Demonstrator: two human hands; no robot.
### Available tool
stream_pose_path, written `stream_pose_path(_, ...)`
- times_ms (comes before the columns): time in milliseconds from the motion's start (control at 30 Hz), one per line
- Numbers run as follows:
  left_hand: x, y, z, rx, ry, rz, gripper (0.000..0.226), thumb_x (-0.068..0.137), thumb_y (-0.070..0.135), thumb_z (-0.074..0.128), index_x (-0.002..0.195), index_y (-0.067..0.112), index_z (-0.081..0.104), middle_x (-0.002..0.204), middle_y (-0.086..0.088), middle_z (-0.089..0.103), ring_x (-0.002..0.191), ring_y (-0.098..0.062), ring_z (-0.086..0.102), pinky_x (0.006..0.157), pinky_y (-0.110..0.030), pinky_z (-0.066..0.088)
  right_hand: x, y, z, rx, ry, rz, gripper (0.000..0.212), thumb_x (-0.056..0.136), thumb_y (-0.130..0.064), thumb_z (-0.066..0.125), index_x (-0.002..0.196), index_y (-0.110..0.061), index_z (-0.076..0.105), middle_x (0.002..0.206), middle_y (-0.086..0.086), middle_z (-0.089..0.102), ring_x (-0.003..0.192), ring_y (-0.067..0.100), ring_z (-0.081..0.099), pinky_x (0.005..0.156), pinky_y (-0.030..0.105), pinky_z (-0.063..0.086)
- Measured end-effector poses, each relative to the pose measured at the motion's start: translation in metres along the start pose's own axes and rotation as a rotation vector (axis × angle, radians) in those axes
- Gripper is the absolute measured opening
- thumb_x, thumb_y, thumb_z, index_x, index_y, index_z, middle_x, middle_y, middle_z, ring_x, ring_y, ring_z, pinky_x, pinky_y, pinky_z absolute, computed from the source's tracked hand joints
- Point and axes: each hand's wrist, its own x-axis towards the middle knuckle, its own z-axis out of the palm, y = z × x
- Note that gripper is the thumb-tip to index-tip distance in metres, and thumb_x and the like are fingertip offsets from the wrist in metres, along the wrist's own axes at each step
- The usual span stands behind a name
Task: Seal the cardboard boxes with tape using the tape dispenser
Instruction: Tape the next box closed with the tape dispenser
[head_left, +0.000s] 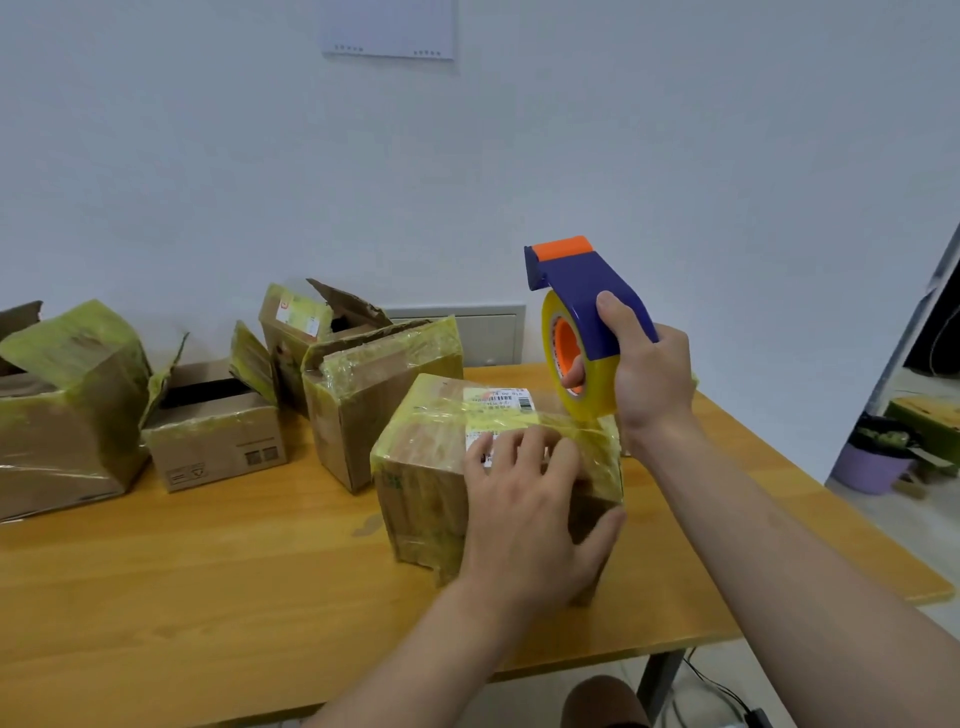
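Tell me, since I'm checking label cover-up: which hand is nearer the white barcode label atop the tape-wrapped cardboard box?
Left. The left hand presses the box top, fingertips just below the white barcode label; the right hand grips the blue-and-orange tape dispenser to its right.

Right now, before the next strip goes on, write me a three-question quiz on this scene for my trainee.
1. True or false: the right hand holds the tape dispenser in its grip.
2. The left hand: A lifts, B presses on, C stays clear of the nearest box?
3. Fill in: the dispenser's tape is ___ in colour.
Key: 1 true; 2 B; 3 yellow.
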Motion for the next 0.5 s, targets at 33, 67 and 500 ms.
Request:
stream_pose_path(33, 0.000, -0.006, 0.000, -0.031, 0.024, 0.039, 0.034, 0.087, 0.061, 0.060, 0.100, 0.030, 0.059, 0.112, 0.008, 0.062, 0.112, -0.018, 0.055, 0.113, -0.056, 0.039, 0.000, -0.001, 0.000, -0.003, -0.003, -0.009, 0.038, 0.102, -0.040, 0.058, 0.093, -0.005, 0.072, 0.062, 0.010, 0.070, 0.053, 0.019, 0.064, 0.057, 0.029, 0.055)
stream_pose_path(67, 0.000, -0.012, -0.001, -0.050, 0.042, 0.077, 0.030, 0.084, 0.054, 0.063, 0.100, 0.028, 0.060, 0.110, 0.009, 0.063, 0.111, -0.016, 0.055, 0.114, -0.054, 0.038, 0.001, -0.003, 0.000, -0.002, -0.011, -0.018, 0.036, 0.103, -0.039, 0.057, 0.092, -0.008, 0.072, 0.061, 0.008, 0.070, 0.053, 0.018, 0.065, 0.057, 0.029, 0.055)
stream_pose_path(500, 0.008, 0.009, 0.020, 0.108, 0.025, -0.065, 0.076, 0.074, 0.070, 0.059, 0.133, 0.022, 0.053, 0.150, -0.009, 0.047, 0.137, -0.030, 0.042, 0.115, -0.052, 0.032, 0.000, 0.001, 0.011, 0.000, 0.009, -0.015, 0.045, 0.101, -0.042, 0.057, 0.089, -0.001, 0.073, 0.070, 0.026, 0.070, 0.052, 0.025, 0.064, 0.059, 0.040, 0.056)
